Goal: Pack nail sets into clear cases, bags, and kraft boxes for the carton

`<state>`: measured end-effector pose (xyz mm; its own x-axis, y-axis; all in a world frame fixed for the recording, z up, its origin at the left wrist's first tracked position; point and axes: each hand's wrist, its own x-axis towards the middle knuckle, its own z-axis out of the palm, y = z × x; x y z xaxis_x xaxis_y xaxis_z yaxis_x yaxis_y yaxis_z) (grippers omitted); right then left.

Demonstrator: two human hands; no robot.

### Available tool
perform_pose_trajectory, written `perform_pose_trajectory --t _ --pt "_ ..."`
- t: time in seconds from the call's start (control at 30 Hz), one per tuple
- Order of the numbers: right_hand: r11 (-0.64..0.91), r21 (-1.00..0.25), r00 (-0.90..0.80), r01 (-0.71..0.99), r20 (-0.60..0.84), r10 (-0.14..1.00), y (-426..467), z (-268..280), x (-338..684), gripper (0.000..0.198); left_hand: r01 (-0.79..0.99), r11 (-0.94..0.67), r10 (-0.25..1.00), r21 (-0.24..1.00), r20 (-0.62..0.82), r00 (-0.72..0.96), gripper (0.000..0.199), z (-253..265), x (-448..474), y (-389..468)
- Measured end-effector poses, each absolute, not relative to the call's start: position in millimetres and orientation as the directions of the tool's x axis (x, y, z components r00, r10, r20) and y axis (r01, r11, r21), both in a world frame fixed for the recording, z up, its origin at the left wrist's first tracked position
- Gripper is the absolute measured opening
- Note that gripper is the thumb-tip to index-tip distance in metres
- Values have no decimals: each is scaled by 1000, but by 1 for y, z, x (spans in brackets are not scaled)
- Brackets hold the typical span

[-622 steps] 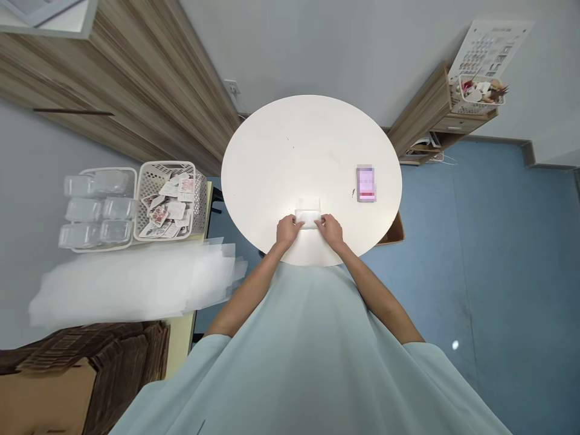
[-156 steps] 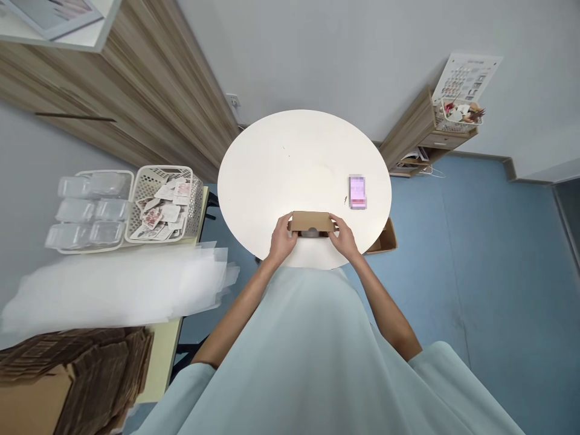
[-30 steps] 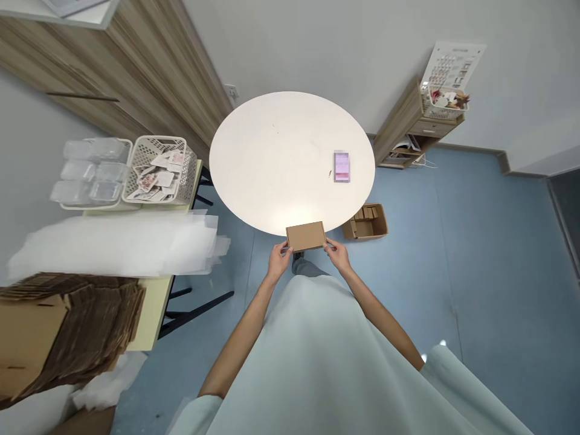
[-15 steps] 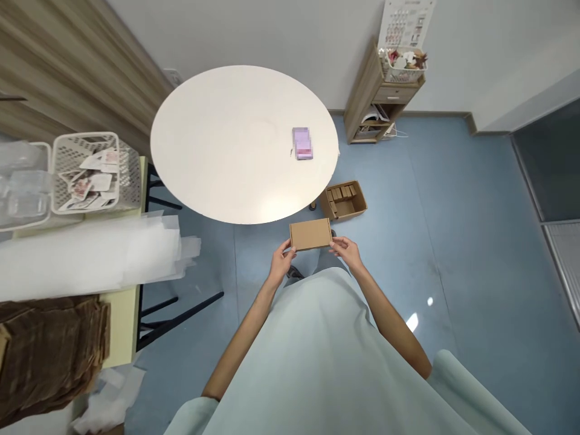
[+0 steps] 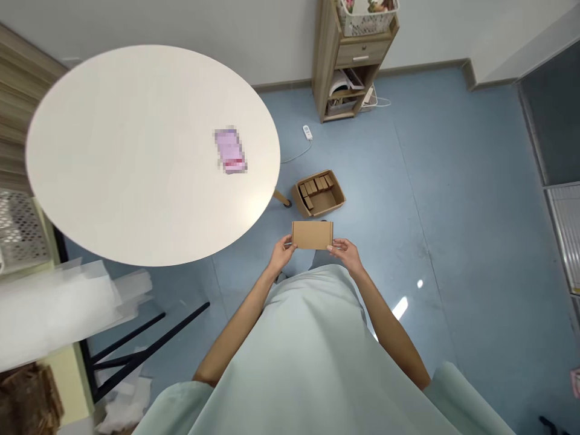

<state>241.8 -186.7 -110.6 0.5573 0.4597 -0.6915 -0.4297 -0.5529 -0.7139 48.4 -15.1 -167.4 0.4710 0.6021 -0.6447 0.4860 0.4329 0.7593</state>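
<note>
A flat brown cardboard box (image 5: 312,235), its lid closed, is held level in front of my body. My left hand (image 5: 281,254) grips its left end, thumb near the front corner. At the right end, my right hand (image 5: 346,253) pinches the other front corner. Just beyond the held box, an open cardboard carton (image 5: 335,200) stands on the floor with several small brown boxes (image 5: 312,186) inside along its back and left sides. No part of the held box touches the carton as far as I can see.
To the left stands a round white table (image 5: 136,157) with a blurred pinkish-purple item (image 5: 230,150) on it. A wooden cabinet (image 5: 328,60) is against the wall. A power strip (image 5: 307,132) and cord lie on the floor. White sheets (image 5: 54,308) jut from a side table at left.
The view has shifted right and forward, so the table, carton and cabinet appear further left. Both hands still hold the box, which now looks more level.
</note>
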Motion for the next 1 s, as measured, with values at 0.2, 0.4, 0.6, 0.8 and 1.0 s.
perform_pose_trajectory --t 0.2,0.4,0.6,0.8,1.0 --pt "-654 -667 466 -356 -734 495 -173 -140 351 58 675 360 592 643 -717 367 43 -206 154 -13" --pt "-748 -630 432 -210 -746 508 -141 -171 420 49 664 381 646 644 -699 306 57 -233 221 -10" --pt "-809 -582 441 -85 -750 493 -92 -205 446 41 634 504 572 587 -777 264 63 -261 257 17" --pt "-854 -517 524 57 -713 466 -46 -262 450 36 595 557 511 579 -804 304 55 -306 299 47" --pt "-870 -481 565 113 -689 454 -12 -365 452 30 632 513 483 581 -804 347 51 -385 329 64"
